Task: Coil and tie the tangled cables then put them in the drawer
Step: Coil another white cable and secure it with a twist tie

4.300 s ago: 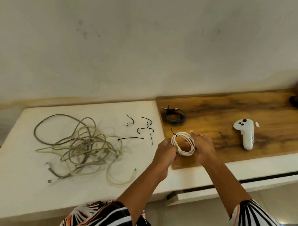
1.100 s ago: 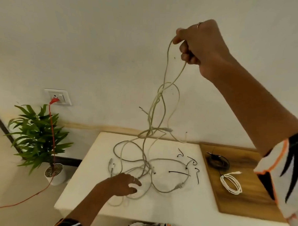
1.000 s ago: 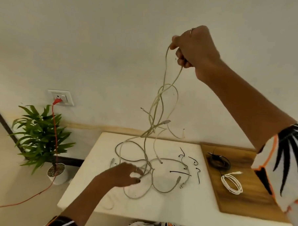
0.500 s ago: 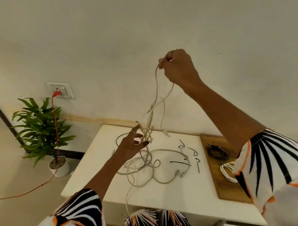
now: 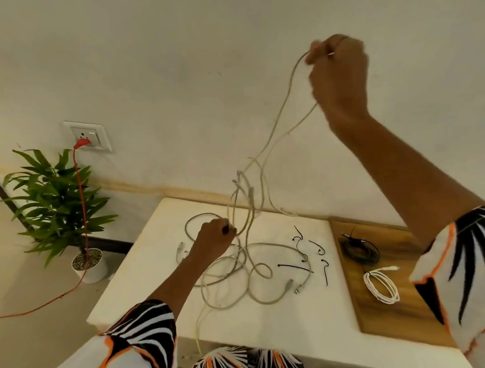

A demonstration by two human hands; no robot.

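A tangle of beige cables (image 5: 249,262) lies on the white table (image 5: 271,321), with strands pulled up into the air. My right hand (image 5: 338,74) is raised high against the wall and grips the top of those strands. My left hand (image 5: 214,238) is low over the table and pinches a strand where the tangle knots. A coiled, tied white cable (image 5: 381,284) and a coiled black cable (image 5: 360,251) lie on the wooden board (image 5: 413,316) at the right. Several black ties (image 5: 310,253) are scattered on the table between tangle and board.
A potted plant (image 5: 54,203) stands on the floor at the left. An orange cord (image 5: 79,193) runs from the wall socket (image 5: 89,136) down across the floor. One beige strand hangs over the table's front edge.
My right hand has risen and moved right, pulling the strands tauter. My left hand has dropped from mid-air to near the table, still on the tangle.
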